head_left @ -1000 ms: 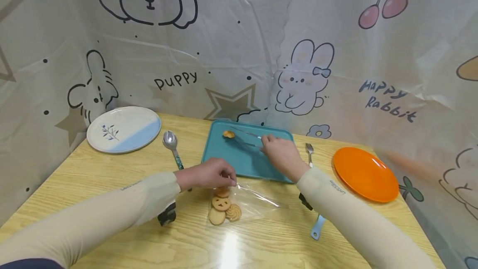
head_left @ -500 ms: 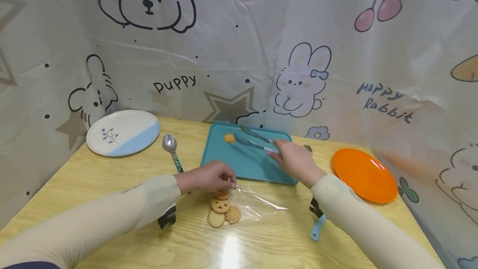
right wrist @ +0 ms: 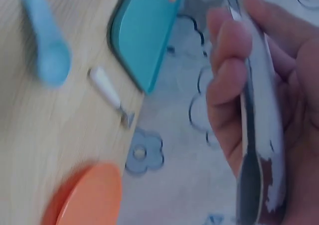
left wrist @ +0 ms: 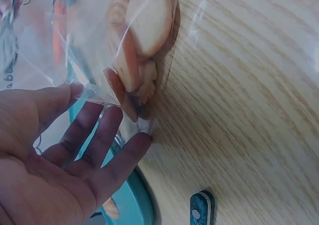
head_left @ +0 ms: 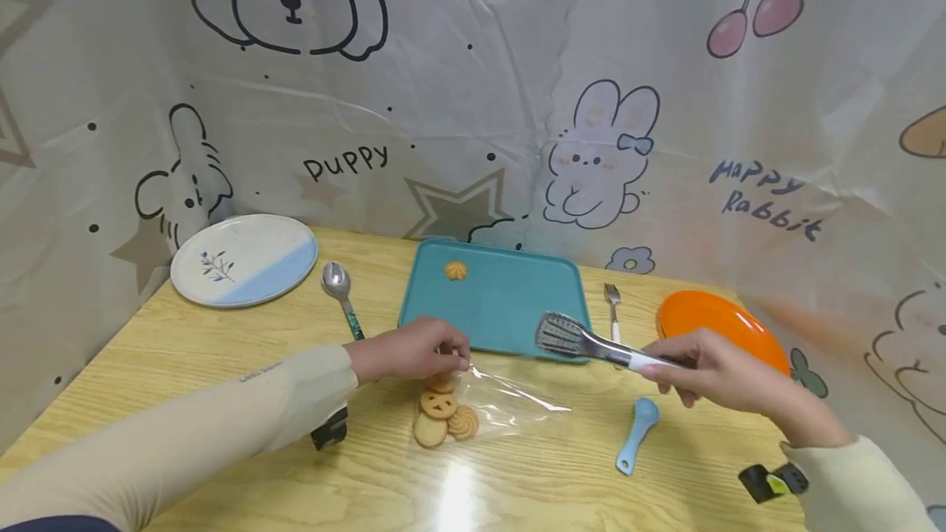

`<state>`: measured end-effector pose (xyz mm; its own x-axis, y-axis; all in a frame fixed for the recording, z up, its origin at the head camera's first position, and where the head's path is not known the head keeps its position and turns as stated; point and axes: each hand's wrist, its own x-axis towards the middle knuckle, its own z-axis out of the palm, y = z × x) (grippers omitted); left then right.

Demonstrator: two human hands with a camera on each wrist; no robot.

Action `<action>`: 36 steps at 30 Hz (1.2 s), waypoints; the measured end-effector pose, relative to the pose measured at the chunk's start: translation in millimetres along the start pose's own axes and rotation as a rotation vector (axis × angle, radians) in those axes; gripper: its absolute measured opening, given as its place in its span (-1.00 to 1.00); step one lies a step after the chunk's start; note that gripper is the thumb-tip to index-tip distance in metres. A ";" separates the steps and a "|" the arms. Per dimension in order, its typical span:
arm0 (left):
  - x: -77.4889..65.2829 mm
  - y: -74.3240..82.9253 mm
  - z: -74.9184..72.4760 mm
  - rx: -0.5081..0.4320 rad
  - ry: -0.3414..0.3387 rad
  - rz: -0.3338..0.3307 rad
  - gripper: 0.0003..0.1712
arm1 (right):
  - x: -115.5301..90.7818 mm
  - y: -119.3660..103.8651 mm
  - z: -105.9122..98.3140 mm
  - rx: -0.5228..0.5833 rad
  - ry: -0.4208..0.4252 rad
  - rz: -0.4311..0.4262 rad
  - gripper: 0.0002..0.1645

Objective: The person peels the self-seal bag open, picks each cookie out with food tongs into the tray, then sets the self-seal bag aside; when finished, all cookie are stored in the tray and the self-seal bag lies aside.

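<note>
My left hand pinches the edge of a clear plastic bag that lies on the table, several cookies inside it. In the left wrist view, thumb and fingers of the left hand hold the film next to the cookies. Metal tongs with white grips are held by my right hand, over the table right of the bag. Their ends look close together, with nothing seen between them. One small cookie sits on the teal tray, toward its back left.
A steel spoon and a white-and-blue plate lie left. To the right are a fork, a light blue spoon and an orange plate, partly behind the right hand. A printed curtain stands behind the table.
My right hand has drawn the tongs back from the small cookie, off the tray toward the right and nearer me. The cookie stays on the tray. The left hand keeps its place at the bag.
</note>
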<state>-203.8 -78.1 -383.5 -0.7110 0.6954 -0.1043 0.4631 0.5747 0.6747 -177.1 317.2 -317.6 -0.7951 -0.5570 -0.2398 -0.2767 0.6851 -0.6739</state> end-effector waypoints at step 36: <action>-2.2 -3.1 3.1 -0.057 0.046 0.029 -0.83 | -18.1 -4.1 27.7 -0.150 -0.113 0.006 -0.70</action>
<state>-202.1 -80.1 -387.7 -0.7223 0.6897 -0.0513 0.4537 0.5285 0.7176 -146.6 311.5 -329.9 -0.7336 -0.5960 -0.3266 -0.3558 0.7462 -0.5627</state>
